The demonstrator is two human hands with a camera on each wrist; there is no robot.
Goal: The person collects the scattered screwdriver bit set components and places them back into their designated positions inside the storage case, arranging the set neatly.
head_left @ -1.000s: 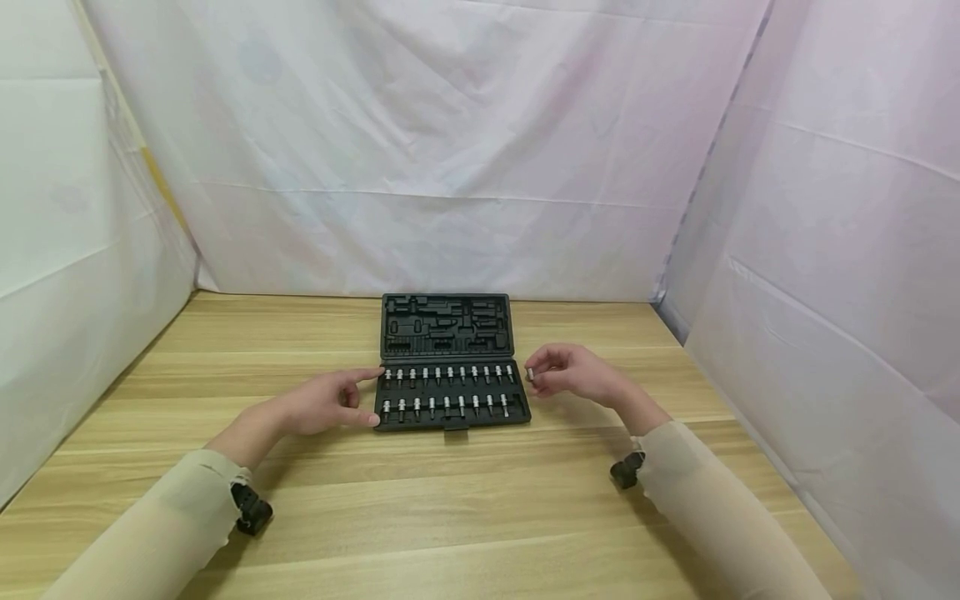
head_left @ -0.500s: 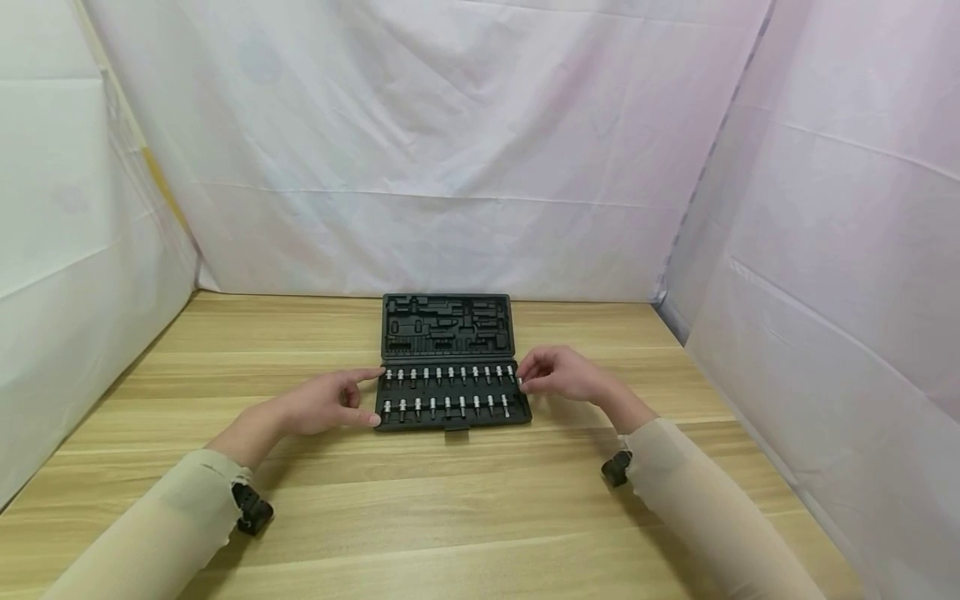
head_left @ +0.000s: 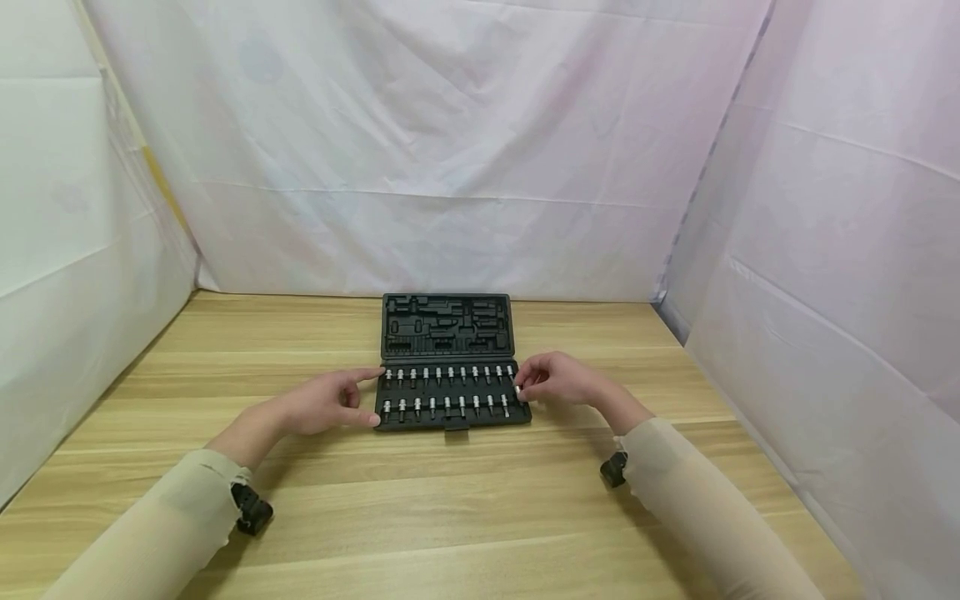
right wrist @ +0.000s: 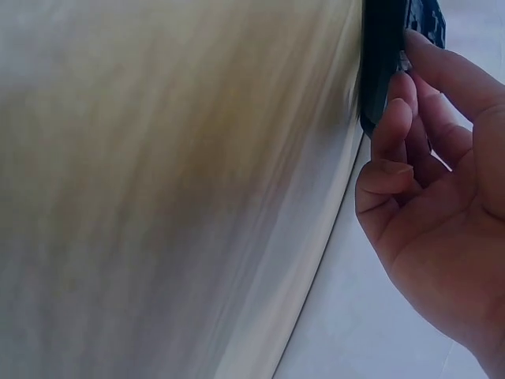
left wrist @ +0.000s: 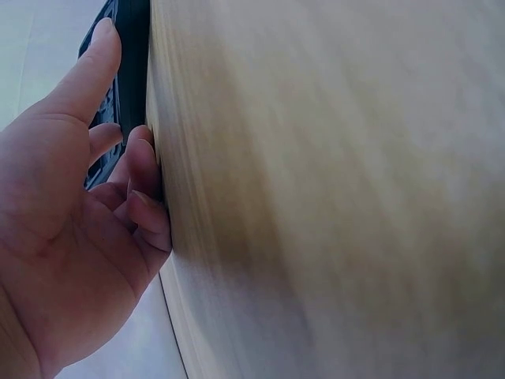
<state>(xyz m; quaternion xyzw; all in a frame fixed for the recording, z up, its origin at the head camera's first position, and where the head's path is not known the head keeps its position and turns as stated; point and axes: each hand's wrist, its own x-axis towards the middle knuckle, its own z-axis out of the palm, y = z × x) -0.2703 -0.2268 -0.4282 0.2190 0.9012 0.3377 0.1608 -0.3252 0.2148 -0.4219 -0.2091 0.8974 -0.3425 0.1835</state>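
Observation:
An open black plastic case (head_left: 448, 389) lies on the wooden table, its base holding two rows of silver bit sockets (head_left: 447, 403). My left hand (head_left: 322, 403) is at the case's left side, index finger and thumb stretched out to its edge; the left wrist view shows the other fingers bent. Over the right end of the base, my right hand (head_left: 562, 379) pinches one small bit socket (head_left: 517, 389) between thumb and fingertips. Only a bit of that socket shows in the right wrist view, where the right hand (right wrist: 450, 189) hides most of it.
The case's lid (head_left: 448, 326) stands tipped back behind the base, with moulded recesses inside. A latch (head_left: 456, 424) juts from the front edge. White cloth sheets (head_left: 420, 150) hang behind the table (head_left: 420, 517) and along both sides.
My right hand has moved left from beside the case to over the base's right end, then slightly toward me, carrying the bit socket. The left hand stays in place.

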